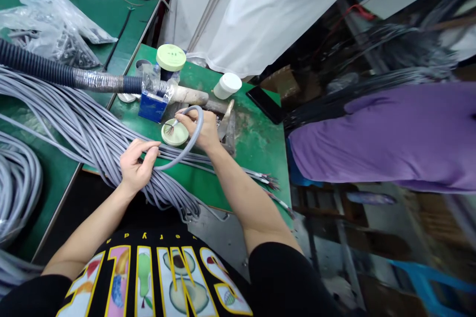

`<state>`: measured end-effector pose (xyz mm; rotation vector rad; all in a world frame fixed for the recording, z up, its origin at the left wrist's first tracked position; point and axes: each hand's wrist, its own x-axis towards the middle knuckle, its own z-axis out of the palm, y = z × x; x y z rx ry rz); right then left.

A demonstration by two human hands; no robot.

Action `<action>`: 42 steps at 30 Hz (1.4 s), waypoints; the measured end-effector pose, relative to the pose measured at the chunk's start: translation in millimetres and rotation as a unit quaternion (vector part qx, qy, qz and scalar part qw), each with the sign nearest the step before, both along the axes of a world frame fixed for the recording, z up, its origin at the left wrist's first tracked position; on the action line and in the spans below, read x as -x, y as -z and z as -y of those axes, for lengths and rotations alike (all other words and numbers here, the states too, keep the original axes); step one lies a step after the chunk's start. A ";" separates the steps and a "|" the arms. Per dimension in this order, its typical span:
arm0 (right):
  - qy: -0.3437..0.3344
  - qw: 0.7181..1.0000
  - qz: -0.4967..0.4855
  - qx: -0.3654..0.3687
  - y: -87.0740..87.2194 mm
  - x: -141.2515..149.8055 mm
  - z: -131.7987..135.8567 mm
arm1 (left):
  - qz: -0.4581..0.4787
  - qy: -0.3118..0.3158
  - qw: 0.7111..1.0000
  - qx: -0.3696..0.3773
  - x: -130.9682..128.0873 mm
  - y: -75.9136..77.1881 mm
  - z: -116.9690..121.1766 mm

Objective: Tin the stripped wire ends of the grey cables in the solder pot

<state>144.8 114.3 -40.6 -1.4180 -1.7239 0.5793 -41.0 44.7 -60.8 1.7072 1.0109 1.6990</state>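
Observation:
My right hand (204, 131) pinches a grey cable (196, 133) near its stripped end. The bare wire ends fan out over a small pale round dish (180, 134), dipping into or just above it; I cannot tell which. From my fingers the cable bends in a loop down toward my left hand (137, 164). That hand rests over the bundle of grey cables (98, 143), thumb and forefinger apart with nothing seen between them. Several stripped cable ends (269, 180) stick out of the bundle at the right.
Beside the dish stand a blue box (152, 107) and a ribbed hose (106, 80) with a pale nozzle. A lidded tub (171, 58), a white jar (227, 85) and a black phone (265, 104) sit farther back. Coiled cable (18, 183) lies left. A person in purple (383, 138) is at the right.

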 end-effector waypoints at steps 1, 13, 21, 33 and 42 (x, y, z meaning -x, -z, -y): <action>0.000 1.000 0.018 -0.003 -0.8 0.2 0.0 | 0.002 0.001 1.000 0.001 0.0 0.4 0.0; -0.001 0.983 0.180 -0.045 -10.1 3.4 -0.5 | 0.005 -0.001 1.000 -0.005 -0.5 1.4 -0.9; 0.062 0.980 0.143 -0.124 -43.1 -41.7 14.0 | 0.011 -0.034 0.999 -0.029 -0.7 2.8 -4.8; 0.127 0.984 0.101 -0.077 -2.3 -94.0 -16.1 | -0.017 -0.035 0.999 -0.030 -1.9 2.9 -10.6; 0.144 0.981 0.124 -0.038 12.3 -99.7 -31.4 | -0.014 -0.033 0.999 -0.011 -2.5 3.1 -12.3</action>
